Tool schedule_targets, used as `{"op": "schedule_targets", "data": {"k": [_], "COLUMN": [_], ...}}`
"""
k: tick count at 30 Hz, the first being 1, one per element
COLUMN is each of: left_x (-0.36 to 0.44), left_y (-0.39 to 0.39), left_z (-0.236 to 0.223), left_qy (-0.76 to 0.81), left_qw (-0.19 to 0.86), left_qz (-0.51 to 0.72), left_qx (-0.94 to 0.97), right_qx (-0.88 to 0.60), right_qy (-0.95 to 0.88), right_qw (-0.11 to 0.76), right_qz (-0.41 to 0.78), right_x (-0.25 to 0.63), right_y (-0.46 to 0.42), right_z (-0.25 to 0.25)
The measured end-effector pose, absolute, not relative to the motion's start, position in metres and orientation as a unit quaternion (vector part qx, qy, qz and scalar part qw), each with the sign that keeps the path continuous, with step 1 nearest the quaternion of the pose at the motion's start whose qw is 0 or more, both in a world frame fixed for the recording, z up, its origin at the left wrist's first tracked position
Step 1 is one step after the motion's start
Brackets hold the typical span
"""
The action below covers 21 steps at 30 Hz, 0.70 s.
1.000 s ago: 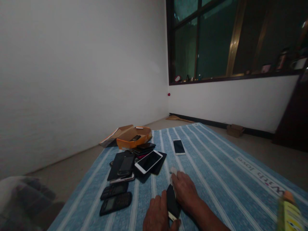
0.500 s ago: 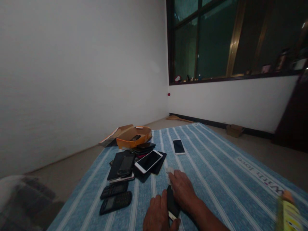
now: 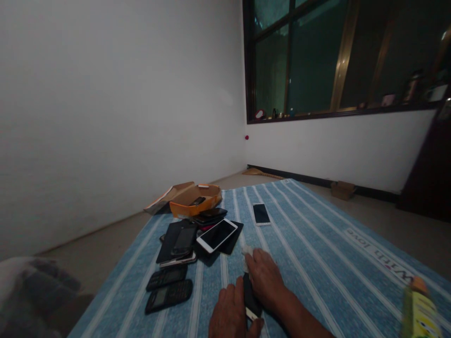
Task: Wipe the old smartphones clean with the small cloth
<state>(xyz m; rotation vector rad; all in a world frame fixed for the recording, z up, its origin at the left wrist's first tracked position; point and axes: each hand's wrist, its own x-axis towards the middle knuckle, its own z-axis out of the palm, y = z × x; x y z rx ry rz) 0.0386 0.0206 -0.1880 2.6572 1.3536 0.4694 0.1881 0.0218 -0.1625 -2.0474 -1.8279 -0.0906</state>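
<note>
My left hand (image 3: 230,313) grips the near end of a dark phone (image 3: 251,300) that lies on the blue striped mat (image 3: 317,249). Pressed on top of the phone, my right hand (image 3: 265,279) is closed on a small white cloth (image 3: 247,251) that sticks out past its fingertips. The phone's far end is hidden under my right hand.
A pile of phones (image 3: 197,237) lies left of centre, with a white-framed phone (image 3: 217,235) on top and two dark keypad phones (image 3: 168,288) nearer. A lone phone (image 3: 261,214) lies farther off. An orange box (image 3: 195,200) sits at the mat's far left corner. A yellow-green bottle (image 3: 421,312) stands at lower right.
My right hand has slid a little left and nearer along the dark phone with the cloth. My left hand keeps its hold.
</note>
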Motion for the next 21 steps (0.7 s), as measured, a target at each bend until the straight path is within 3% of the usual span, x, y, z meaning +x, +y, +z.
{"op": "schedule_targets", "data": {"k": [10, 16, 21], "left_x": [0.039, 0.039, 0.035], "left_y": [0.018, 0.017, 0.02], "left_z": [-0.191, -0.193, -0.204], "left_qy": [0.421, 0.411, 0.404], "left_qw": [0.04, 0.052, 0.029], "left_qz": [0.212, 0.213, 0.234], "left_qx": [0.881, 0.885, 0.884], "right_qx": [-0.634, -0.691, -0.648], "right_qy": [-0.728, -0.675, -0.711], "right_qw": [0.259, 0.261, 0.272], "right_qz": [0.031, -0.003, -0.028], "right_x": [0.186, 0.193, 0.19], "right_y": [0.002, 0.009, -0.001], "right_z": [-0.171, -0.17, -0.178]}}
